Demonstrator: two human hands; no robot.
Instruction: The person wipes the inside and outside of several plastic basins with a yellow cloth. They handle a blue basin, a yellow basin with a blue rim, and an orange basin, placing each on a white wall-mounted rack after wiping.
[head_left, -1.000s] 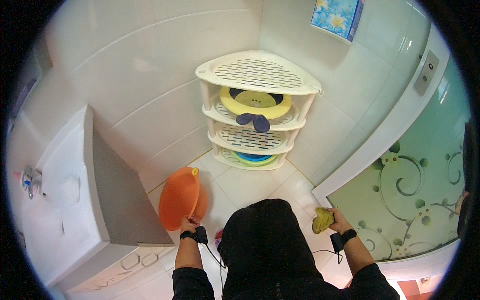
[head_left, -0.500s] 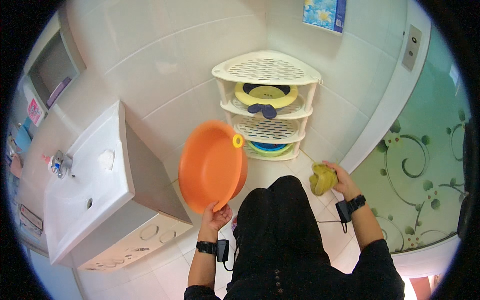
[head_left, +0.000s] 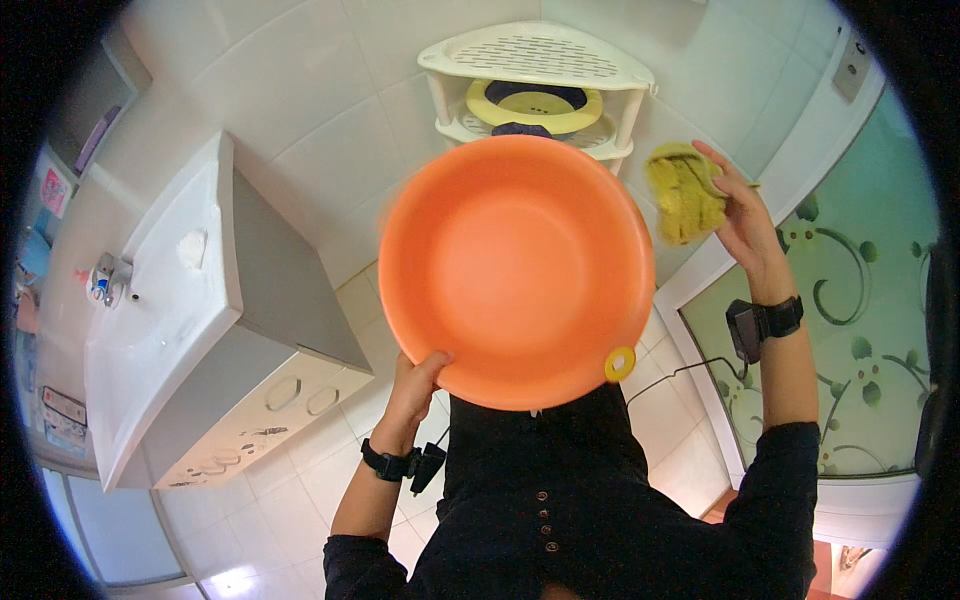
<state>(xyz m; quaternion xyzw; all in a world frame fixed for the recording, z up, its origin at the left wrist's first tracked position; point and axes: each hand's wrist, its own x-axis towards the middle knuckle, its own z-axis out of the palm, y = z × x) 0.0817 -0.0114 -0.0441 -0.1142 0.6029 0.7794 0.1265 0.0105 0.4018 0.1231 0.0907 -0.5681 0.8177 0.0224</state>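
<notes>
Room: white-tiled bathroom corner, seen from above my own dark clothes, with tiled floor below.
Left side: white washbasin cabinet stands against the wall, a tap at its far edge.
Corner: white tiered corner shelf holds a yellow ring-shaped seat on its second tier.
Right side: green glass panel with swirl patterns.
Basin: orange plastic basin is raised in front of me, its hollow facing up at me, hiding the lower shelf tiers.
Basin handling: I judge it light, stiff and smooth, likely slippery if wet; the rim is the place to grip, near the small yellow hanging ring.
Left hand: my left hand pinches the basin's lower rim, thumb over the edge inside, fingers curled behind it out of sight.
Cloth: yellow-green cloth is soft and crumpled, held up just right of the basin, apart from it.
Right hand: my right hand has fingers loosely bent around the cloth, clutching it against the palm rather than squeezing tight.
</notes>
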